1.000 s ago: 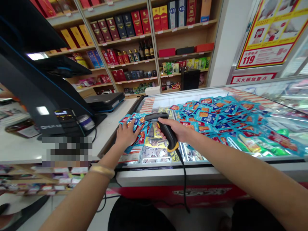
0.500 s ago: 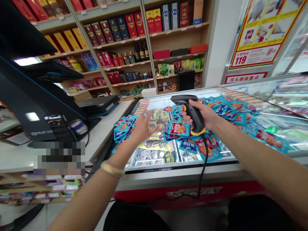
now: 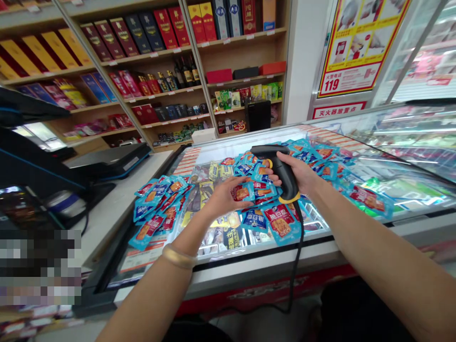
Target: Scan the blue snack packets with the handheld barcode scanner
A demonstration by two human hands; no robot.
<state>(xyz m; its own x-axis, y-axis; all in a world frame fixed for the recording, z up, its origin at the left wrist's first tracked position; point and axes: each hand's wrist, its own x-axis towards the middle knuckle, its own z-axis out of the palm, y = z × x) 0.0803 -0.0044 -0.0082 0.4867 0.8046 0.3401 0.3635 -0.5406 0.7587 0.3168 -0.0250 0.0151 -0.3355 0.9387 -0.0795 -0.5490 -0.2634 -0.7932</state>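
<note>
Shop interior, cashier's side; shelves [image 3: 156,52] of boxed goods and bottles behind, a red-and-yellow poster [image 3: 359,42] at upper right.

Item 1, chest freezer [image 3: 270,263]: glass-topped and lit from inside. I see loose snack packets [image 3: 160,199] strewn over the glass, mostly blue-edged.

Item 2, desk [image 3: 117,204]: white, to the left of the freezer. It carries a dark till terminal [image 3: 35,166].

Item 3, scanner [image 3: 281,171]: black with a yellow trim at the butt, held above the packets near the middle of the glass. Its long axis runs from the head, far and left, down to the butt, near and right. The nose points left, toward my left hand. A black cable [image 3: 297,266] hangs from the butt over the freezer's front edge.

Item 4, right hand [image 3: 302,173]: fingers wrapped tight round the scanner's handle.

Item 5, left hand [image 3: 221,198]: a gold bangle [image 3: 178,256] sits on the wrist. The fingers are bent down onto a red-window packet [image 3: 242,192] just beside the scanner. I cannot tell whether they pinch it or only press it.

Change since half a second ago: my left hand was spread open and blurred above the glass, and it has now come down onto the packet. The scanner's grip and heading are unchanged. My view has swung right, so the terminal sits nearer the left edge.
</note>
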